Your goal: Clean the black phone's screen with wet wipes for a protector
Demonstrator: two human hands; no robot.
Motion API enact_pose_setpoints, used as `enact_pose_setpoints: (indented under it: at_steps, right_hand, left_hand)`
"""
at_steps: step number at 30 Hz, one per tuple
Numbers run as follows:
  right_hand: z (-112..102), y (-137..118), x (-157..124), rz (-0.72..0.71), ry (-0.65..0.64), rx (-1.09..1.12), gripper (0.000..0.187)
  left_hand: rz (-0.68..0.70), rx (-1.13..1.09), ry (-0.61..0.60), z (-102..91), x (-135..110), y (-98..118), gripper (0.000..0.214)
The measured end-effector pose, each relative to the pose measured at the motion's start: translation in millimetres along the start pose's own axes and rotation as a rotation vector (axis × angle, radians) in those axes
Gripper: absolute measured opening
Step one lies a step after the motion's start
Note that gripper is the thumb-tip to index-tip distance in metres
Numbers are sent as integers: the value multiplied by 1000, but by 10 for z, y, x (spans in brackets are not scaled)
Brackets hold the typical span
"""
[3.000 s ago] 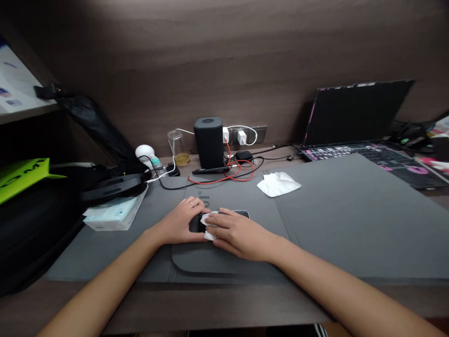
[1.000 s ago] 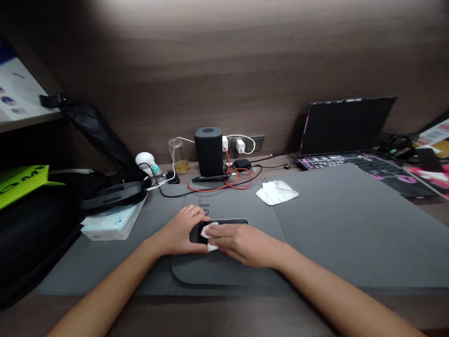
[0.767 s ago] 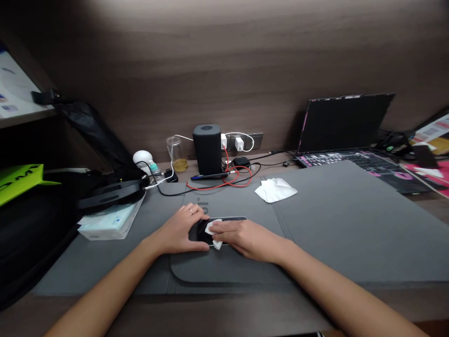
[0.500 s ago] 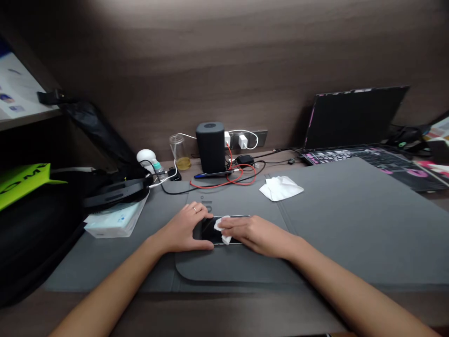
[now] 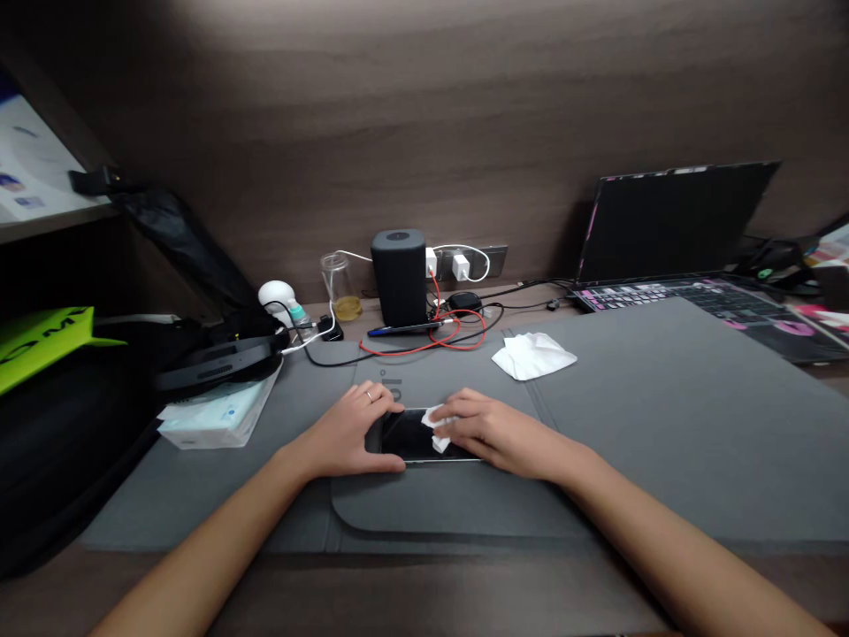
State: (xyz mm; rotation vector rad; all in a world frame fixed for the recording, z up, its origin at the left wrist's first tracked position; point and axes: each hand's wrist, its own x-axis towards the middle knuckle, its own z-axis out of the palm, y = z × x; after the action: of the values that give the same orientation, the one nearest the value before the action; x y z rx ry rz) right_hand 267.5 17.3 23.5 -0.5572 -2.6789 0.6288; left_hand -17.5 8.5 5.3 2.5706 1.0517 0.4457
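A smartphone lies flat, dark screen up, on the grey desk mat. My left hand grips its left end, thumb along the near edge and fingers at the far edge; a ring shows on one finger. With my right hand I press a crumpled white tissue onto the screen, right of the middle. My right fingers cover part of the tissue and the phone's right end. Farther back on the mat rests a second white tissue, spread and creased.
A tissue pack sits at the left beneath a dark grey device. Along the wall stand a glass with yellowish liquid, a black speaker and tangled cables. An open laptop is at the back right.
My right hand has slid the tissue to the right and slightly away from me across the screen, uncovering more of the phone. My left hand has stayed in place.
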Motion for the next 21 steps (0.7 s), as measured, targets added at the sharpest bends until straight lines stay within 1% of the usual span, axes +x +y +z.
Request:
enact_pose_setpoints:
  at_steps: [4, 7, 9, 12, 14, 17, 21]
  right_hand:
    - [-15, 10, -6, 45, -26, -23, 25]
    - [-32, 16, -13, 97, 1, -13, 21]
    - [-45, 14, -16, 98, 17, -12, 21]
    - [-65, 1, -24, 71, -25, 2, 20]
    - [-80, -7, -33, 82, -36, -2, 19]
    - [-102, -16, -48, 116, -17, -19, 19]
    - [-150, -20, -77, 126, -91, 28, 15]
  left_hand:
    - [-10, -5, 3, -3, -2, 0, 63]
    - [-2, 0, -3, -8, 0, 7, 62]
    - [-1, 12, -9, -10, 1, 11, 63]
    - [-14, 20, -10, -7, 2, 10, 63]
    - [-16, 14, -8, -3, 2, 5, 64]
    - [0, 11, -6, 0, 4, -1, 65]
    - [1, 19, 7, -4, 5, 2, 64]
